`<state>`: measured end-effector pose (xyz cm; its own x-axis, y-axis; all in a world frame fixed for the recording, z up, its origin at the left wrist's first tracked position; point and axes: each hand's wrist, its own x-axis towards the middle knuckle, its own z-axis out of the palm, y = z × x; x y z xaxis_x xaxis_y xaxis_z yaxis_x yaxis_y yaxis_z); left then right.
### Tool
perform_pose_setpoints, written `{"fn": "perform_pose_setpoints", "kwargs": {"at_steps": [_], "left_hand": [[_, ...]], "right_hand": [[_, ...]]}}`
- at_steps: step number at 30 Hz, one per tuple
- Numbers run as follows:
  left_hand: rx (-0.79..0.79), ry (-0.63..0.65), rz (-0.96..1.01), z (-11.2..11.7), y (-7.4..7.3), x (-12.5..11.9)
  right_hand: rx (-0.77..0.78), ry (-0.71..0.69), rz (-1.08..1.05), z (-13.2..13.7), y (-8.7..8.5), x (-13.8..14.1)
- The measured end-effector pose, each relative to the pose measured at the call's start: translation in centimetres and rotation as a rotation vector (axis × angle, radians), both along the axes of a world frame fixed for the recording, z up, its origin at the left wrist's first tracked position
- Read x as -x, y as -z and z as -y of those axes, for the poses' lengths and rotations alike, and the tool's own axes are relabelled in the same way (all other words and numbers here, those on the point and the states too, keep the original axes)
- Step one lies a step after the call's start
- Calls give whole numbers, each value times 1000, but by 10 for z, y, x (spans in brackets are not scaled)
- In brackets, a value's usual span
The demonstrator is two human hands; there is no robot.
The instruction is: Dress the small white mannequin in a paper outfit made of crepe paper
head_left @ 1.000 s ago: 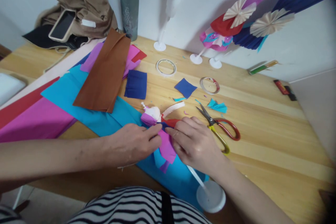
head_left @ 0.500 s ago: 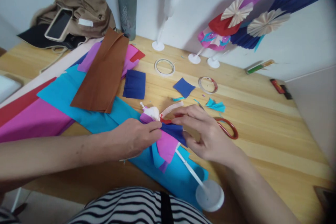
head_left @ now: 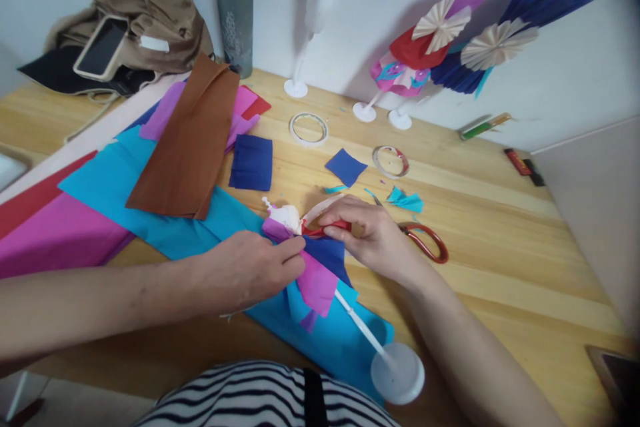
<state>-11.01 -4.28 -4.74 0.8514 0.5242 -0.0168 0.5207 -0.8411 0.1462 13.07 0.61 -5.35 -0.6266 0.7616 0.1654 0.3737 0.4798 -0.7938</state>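
Observation:
A small doll (head_left: 320, 285) dressed in purple and pink crepe paper lies tilted over turquoise paper. Its white rod runs down to a round white base (head_left: 399, 375) near my body. My left hand (head_left: 263, 263) is closed in a pinch on the doll's middle, at the edge of a dark blue paper piece (head_left: 329, 255). Between the thumb and fingers of my right hand (head_left: 370, 230) is a red paper strip (head_left: 314, 231), which joins the doll near its upper part. A pale pink strip (head_left: 323, 207) sticks out just above the red one.
Red-handled scissors (head_left: 434, 245) lie right of my right hand. Beyond are blue paper squares (head_left: 251, 162), tape rolls (head_left: 309, 129) and turquoise scraps (head_left: 406, 199). Folded brown paper (head_left: 187, 147) covers coloured sheets at left. A bottle (head_left: 233, 13) and dressed figures on stands (head_left: 420, 47) line the wall.
My right hand has shifted up and its fingers have closed on the red strip, leaving the blue paper's right edge. My left hand keeps its pinch; the view has shifted slightly.

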Motion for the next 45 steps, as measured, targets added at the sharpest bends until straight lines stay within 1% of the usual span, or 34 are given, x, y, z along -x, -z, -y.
{"fn": "perform_pose_setpoints", "kwargs": {"at_steps": [3, 6, 10, 16, 20, 23, 26, 29, 32, 36, 38, 41, 45], "left_hand": [[-70, 77, -36, 0, -2, 0], [-119, 88, -6, -2, -1, -1], [-222, 121, 52, -2, 3, -3], [-257, 150, 22, -3, 2, -6], [-265, 179, 12, -5, 1, -6], [-263, 199, 23, -5, 4, -6], [-291, 209, 57, -6, 6, -6], [-301, 216, 52, -7, 3, -6], [-282, 212, 28, -8, 0, -7], [-280, 195, 57, -7, 4, -8], [-278, 194, 59, -7, 7, -8], [-279, 201, 21, -6, 9, -8], [-228, 207, -47, -5, 7, -8]], "right_hand": [[72, 64, -8, -1, 3, 4], [87, 93, -11, 0, 5, 7], [107, 141, -4, 2, 6, 11], [160, 200, -37, 5, 8, 16], [71, 167, -31, 5, 6, 16], [2, 114, -3, 4, 3, 16], [-36, 92, -1, 3, -1, 15], [-61, 60, 9, 3, -6, 11], [-87, 6, 72, 4, -11, 7], [-162, -52, 184, 2, -11, 5], [-199, -86, 186, -1, -8, 6], [-186, -106, 157, -5, -3, 8], [-70, -64, 153, -6, 1, 8]]}}
